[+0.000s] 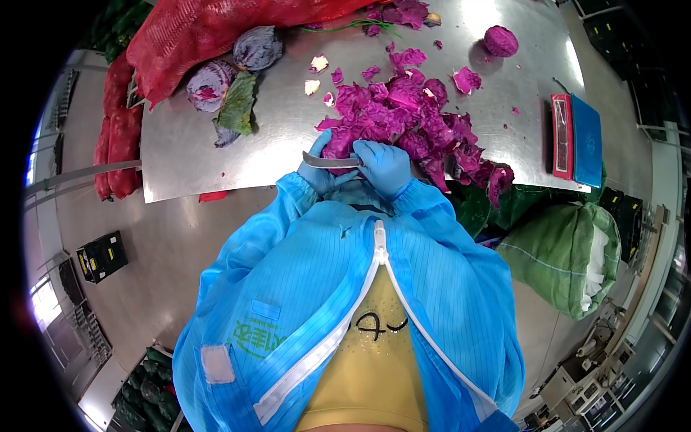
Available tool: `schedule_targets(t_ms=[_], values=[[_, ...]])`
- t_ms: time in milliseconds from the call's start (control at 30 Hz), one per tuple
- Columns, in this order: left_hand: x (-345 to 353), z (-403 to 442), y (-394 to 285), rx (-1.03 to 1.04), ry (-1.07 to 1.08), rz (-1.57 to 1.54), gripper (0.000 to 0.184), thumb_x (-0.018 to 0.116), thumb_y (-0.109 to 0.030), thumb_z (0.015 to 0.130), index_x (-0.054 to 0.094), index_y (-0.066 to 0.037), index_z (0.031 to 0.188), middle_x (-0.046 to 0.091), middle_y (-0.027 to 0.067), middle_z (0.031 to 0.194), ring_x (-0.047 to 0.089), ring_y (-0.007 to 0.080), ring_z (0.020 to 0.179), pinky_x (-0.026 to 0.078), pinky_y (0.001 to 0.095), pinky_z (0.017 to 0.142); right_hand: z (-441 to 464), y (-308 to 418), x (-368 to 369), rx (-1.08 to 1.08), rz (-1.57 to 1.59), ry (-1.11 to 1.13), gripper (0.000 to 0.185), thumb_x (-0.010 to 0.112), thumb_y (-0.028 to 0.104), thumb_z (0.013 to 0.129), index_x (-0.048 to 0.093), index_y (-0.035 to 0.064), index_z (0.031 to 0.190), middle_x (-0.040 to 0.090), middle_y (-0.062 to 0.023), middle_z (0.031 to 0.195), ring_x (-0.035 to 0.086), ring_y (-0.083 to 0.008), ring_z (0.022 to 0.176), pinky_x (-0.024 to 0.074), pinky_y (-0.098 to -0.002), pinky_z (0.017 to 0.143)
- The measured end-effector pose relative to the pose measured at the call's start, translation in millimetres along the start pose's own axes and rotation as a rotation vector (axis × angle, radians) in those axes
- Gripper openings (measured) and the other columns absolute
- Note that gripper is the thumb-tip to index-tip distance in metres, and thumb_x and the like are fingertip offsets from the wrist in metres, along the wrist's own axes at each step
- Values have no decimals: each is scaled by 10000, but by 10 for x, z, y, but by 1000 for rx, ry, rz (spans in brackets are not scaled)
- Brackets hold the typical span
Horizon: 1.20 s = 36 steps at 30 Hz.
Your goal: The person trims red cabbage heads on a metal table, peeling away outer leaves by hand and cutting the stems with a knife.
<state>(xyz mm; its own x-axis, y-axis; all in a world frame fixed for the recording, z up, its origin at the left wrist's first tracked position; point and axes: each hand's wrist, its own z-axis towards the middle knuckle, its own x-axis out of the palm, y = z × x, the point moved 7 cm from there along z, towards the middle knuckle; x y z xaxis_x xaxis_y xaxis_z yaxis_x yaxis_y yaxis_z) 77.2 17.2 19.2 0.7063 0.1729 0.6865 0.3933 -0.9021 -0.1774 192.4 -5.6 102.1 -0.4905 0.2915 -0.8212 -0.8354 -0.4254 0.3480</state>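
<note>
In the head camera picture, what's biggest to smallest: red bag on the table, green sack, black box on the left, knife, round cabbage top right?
1. Red bag
2. Green sack
3. Black box
Knife and round cabbage: unsure. The knife looks longer, the cabbage fatter, and the right hand hides part of the knife.

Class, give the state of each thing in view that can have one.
Knife: held, blade bare
Right hand: gloved, closed on knife
Left hand: gloved, holding cabbage
Purple leaves: loose, heaped
Dull cabbages: lying, apparently unpeeled
Jacket: partly unzipped
Red mesh sack: lying, bulging
Green sack: bulging
</note>
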Motion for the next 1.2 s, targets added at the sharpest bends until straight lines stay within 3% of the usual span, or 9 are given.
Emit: schedule_targets(t_ms=[133, 267, 433, 567, 767, 967, 1033, 1133, 1200], values=[[-38, -32, -43, 8, -13, 120, 588, 370, -570, 896, 442, -149, 1300, 559, 106, 1213, 568, 293, 1072, 510, 472, 850, 16, -128, 27, 210, 348, 148, 396, 698, 244, 706, 578, 134, 1067, 592, -30, 946, 623, -206, 738, 503, -319, 609], [-100, -16, 16, -81, -37, 73, 589, 346, -572, 905, 418, -153, 1312, 552, 94, 1223, 566, 286, 1077, 514, 464, 844, 30, -196, 61, 245, 485, 170, 399, 700, 231, 711, 586, 143, 1084, 589, -30, 960, 621, -215, 745, 507, -316, 626], [96, -84, 46, -114, 83, -88, 612, 397, -550, 899, 391, -110, 1324, 498, 130, 1272, 549, 319, 1091, 507, 506, 863, 1, -113, 65, 10, 214, 250, 442, 684, 270, 717, 566, 143, 1123, 577, -44, 935, 615, -231, 735, 504, -337, 614], [53, -25, 31, -81, 127, -217, 625, 454, -537, 881, 389, -100, 1323, 484, 164, 1272, 548, 345, 1085, 505, 518, 872, 28, -92, 21, 91, 279, 253, 482, 679, 290, 707, 549, 137, 1146, 567, -47, 934, 615, -232, 735, 501, -351, 604], [-25, -30, 21, -38, -14, -8, 655, 502, -561, 845, 426, -98, 1302, 530, 171, 1212, 549, 350, 1081, 514, 506, 861, 46, -10, 124, 54, 42, 346, 427, 682, 294, 698, 543, 120, 1061, 548, -75, 893, 605, -242, 671, 490, -354, 547], [-120, 7, 119, -65, 39, -75, 667, 525, -571, 829, 424, -126, 1315, 551, 143, 1207, 586, 332, 1030, 549, 443, 783, 10, -39, 150, 36, -35, 155, 307, 678, 247, 688, 543, 122, 933, 545, -67, 809, 595, -244, 633, 483, -361, 516], [-123, -25, 25, 108, -20, 168, 680, 513, -587, 827, 402, -142, 1329, 551, 129, 1218, 601, 322, 1008, 555, 433, 746, 50, -126, 49, 164, 165, 114, 230, 672, 214, 687, 571, 120, 871, 540, -68, 752, 596, -240, 633, 485, -366, 521], [-109, 7, 75, -55, -18, 163, 693, 491, -604, 829, 380, -149, 1340, 547, 136, 1221, 597, 351, 1013, 566, 462, 707, -67, -795, 62, 826, 533, -101, 243, 694, 242, 720, 621, 94, 898, 628, -106, 880, 626, -268, 720, 506, -337, 599], [-37, -45, 86, -121, 78, 82, 695, 469, -612, 834, 377, -144, 1340, 539, 146, 1226, 590, 387, 1014, 578, 466, 674, 6, -930, 3, 796, 291, 33, 324, 705, 260, 749, 635, 95, 1019, 639, -117, 910, 634, -257, 754, 512, -319, 656]])
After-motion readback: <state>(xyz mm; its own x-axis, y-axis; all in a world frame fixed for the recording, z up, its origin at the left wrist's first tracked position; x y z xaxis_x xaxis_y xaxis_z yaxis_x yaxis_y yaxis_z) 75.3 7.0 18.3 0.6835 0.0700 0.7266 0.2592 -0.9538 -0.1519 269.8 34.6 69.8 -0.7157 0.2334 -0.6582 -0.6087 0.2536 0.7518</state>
